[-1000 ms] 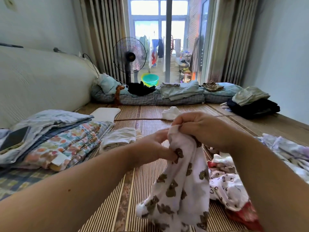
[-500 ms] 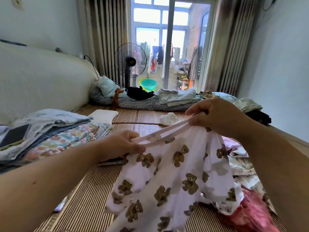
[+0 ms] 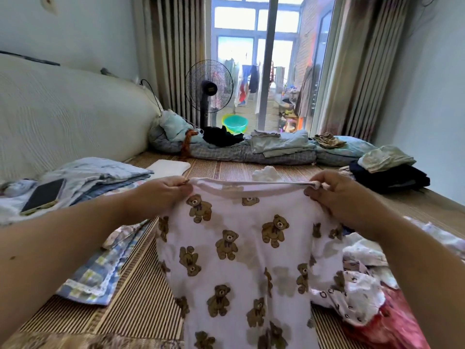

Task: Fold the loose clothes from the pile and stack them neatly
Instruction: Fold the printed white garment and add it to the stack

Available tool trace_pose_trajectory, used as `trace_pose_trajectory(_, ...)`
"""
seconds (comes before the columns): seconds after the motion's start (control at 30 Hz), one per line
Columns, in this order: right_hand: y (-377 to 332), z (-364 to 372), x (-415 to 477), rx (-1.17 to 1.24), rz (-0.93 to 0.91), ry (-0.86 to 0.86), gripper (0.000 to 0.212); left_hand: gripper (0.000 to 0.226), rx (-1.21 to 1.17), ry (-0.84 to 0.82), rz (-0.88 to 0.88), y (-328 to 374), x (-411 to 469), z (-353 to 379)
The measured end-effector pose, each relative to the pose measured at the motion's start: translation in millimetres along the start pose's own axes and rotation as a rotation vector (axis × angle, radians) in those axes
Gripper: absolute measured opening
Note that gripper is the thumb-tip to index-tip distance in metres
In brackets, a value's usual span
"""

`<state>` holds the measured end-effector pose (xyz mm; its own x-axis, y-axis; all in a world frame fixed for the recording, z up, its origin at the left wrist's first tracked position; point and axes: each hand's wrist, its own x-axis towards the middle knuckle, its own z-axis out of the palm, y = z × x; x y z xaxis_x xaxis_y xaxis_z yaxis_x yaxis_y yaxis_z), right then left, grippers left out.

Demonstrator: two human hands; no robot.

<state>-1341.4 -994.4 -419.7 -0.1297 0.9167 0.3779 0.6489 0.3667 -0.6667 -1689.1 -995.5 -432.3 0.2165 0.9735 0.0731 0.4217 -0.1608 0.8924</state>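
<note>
two hands pinching the waistband of a white bear-print garment (image 3: 241, 260), left hand (image 3: 161, 195) and right hand (image 3: 337, 195) stretching it taut above the striped mat (image 3: 141, 298), loose pile (image 3: 364, 285) at right, folded stack (image 3: 95, 175) at left

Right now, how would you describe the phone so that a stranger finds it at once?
Look left, at the big cream backrest. Before it lies a stack of folded cloth, and the phone rests on top of that stack. It is the only dark, flat, hard slab among soft pale fabrics.
</note>
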Motion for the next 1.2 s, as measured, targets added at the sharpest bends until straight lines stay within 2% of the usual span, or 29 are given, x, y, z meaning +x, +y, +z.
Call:
trace_pose_trajectory(0.07,0.6,0.9,-1.7,0.143,0.047,-0.065,0.013,0.043,0.001,-0.009,0.000,-3.8,-1.3,-2.7)
trace_pose_trajectory(0.17,4.4,1.6,6.1,0.257,0.090,-0.128,0.014,0.023,0.054,-0.096,-0.053,-8.7,2.7,-16.8)
trace_pose_trajectory(0.23,11.2,8.8,18.1,0.164,0.107,-0.161,0.014,0.008,0.068,-0.108,-0.089,-13.6,7.5,-28.3)
trace_pose_trajectory(0.4,40.3,57.1,60.2,-0.140,0.169,-0.201,0.020,0.021,0.452,0.081,-0.104,-55.8,34.6,-38.3)
trace_pose_trajectory(0.57,92.9,140.2,97.7,-0.279,0.243,-0.377,0.018,0.036,0.563,0.187,-0.251,-129.7,76.3,-26.5)
trace_pose_trajectory(0.73,139.8,215.4,129.2,-0.543,0.152,-0.475,0.019,0.021,0.685,0.143,-0.382,-204.4,116.4,-10.6)
trace_pose_trajectory(0.87,163.4,258.4,153.7,-0.649,0.145,-0.496,0.021,0.027,0.769,0.164,-0.458,-245.3,137.6,-2.8)
trace_pose_trajectory(0.93,174.8,276.9,160.3,-0.699,0.125,-0.501,0.013,0.026,0.754,0.199,-0.489,-260.4,142.6,-1.5)
trace_pose_trajectory(1.0,186.0,289.1,163.5,-0.613,0.160,-0.437,0.011,0.023,0.725,0.220,-0.527,-273.5,144.9,-2.1)
trace_pose_trajectory(1.1,194.9,278.0,165.0,-0.382,0.298,-0.421,0.038,0.026,0.656,0.207,-0.593,-284.6,141.5,-5.1)
trace_pose_trajectory(1.2,208.3,242.7,153.2,-0.447,0.395,-0.498,0.042,0.034,0.709,0.082,-0.654,-281.9,128.2,-16.0)
